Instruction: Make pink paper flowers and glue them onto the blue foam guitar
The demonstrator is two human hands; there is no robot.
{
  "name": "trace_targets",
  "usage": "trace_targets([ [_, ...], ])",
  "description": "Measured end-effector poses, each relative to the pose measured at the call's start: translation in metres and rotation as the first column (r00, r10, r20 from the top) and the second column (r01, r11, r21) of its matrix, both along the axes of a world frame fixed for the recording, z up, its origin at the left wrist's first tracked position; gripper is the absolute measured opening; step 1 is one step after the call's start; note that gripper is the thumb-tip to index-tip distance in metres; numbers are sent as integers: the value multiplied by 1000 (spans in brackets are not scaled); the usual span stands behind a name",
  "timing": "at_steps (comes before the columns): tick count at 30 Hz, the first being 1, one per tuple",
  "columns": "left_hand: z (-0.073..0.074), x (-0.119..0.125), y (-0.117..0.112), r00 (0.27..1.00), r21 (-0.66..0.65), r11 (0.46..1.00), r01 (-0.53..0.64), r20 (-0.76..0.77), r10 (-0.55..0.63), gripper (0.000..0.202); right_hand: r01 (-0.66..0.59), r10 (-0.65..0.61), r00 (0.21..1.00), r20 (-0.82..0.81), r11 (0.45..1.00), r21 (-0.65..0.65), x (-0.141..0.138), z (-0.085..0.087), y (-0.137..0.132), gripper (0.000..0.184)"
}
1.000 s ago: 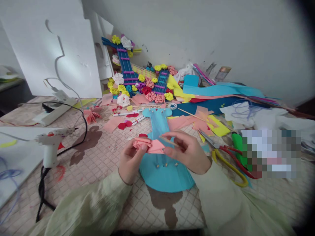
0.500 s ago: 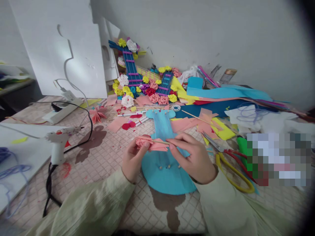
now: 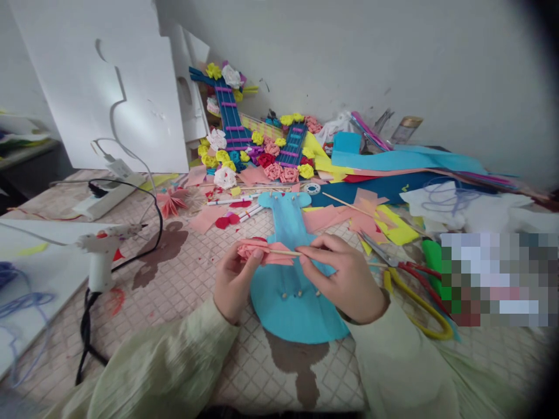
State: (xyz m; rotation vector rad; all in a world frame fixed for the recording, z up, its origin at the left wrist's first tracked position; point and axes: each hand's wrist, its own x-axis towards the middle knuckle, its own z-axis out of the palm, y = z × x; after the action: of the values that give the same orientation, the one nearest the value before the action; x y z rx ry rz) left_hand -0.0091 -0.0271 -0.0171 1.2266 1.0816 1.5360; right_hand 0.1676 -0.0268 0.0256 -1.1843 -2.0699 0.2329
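Note:
My left hand [image 3: 233, 281] is closed round a pink rolled paper flower [image 3: 250, 250], held just above a light blue paper guitar shape [image 3: 288, 291] lying on the table. My right hand [image 3: 345, 276] pinches a thin wooden stick [image 3: 279, 252] that lies across the pink paper and points left into the flower. Both hands hover over the middle of the guitar shape, whose body shows small pale beads.
A white glue gun [image 3: 102, 256] with a black cord stands at left beside a power strip [image 3: 107, 195]. Yellow and red scissors [image 3: 410, 288] lie right of my hands. Paper flowers, blue guitar models [image 3: 229, 113], markers and coloured paper sheets [image 3: 393, 169] crowd the back.
My right hand swung the stick from pointing up-left down to lie flat across the pink paper, and came closer to the left hand. The view shifted slightly.

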Motion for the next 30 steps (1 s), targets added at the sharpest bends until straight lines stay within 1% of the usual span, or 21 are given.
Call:
trace_targets([
  [3, 4, 0, -1, 999, 11, 1000, 1, -35, -1, 11, 4, -6, 999, 49, 999, 41, 1, -1, 1, 21],
  [7, 7, 1, -1, 999, 27, 1000, -2, -41, 3, 10, 7, -13, 995, 97, 997, 71, 1, -1, 1, 21],
  [13, 8, 1, -1, 998, 17, 1000, 26, -51, -25, 9, 0, -11, 994, 107, 995, 97, 1, -2, 2, 20],
  [15, 9, 1, -1, 998, 18, 999, 29, -60, -28, 9, -3, -5, 995, 97, 997, 78, 0, -3, 1, 20],
  [20, 9, 1, -1, 998, 22, 999, 29, -64, -27, 9, -13, 13, 1000, 9, 1000, -12, -1, -1, 0, 18],
  [22, 9, 1, -2, 998, 21, 999, 35, -55, -34, 10, -13, 13, 1000, -6, 1000, -20, -1, 1, 0, 16],
  [27, 9, 1, -4, 998, 17, 999, 51, -48, -50, 11, 25, -21, 999, -39, 996, 86, 0, 1, 2, 7],
  [30, 9, 1, -4, 996, -28, 997, 75, -46, -77, 12, 10, -9, 1000, -4, 990, 137, 0, 0, 3, 8],
])
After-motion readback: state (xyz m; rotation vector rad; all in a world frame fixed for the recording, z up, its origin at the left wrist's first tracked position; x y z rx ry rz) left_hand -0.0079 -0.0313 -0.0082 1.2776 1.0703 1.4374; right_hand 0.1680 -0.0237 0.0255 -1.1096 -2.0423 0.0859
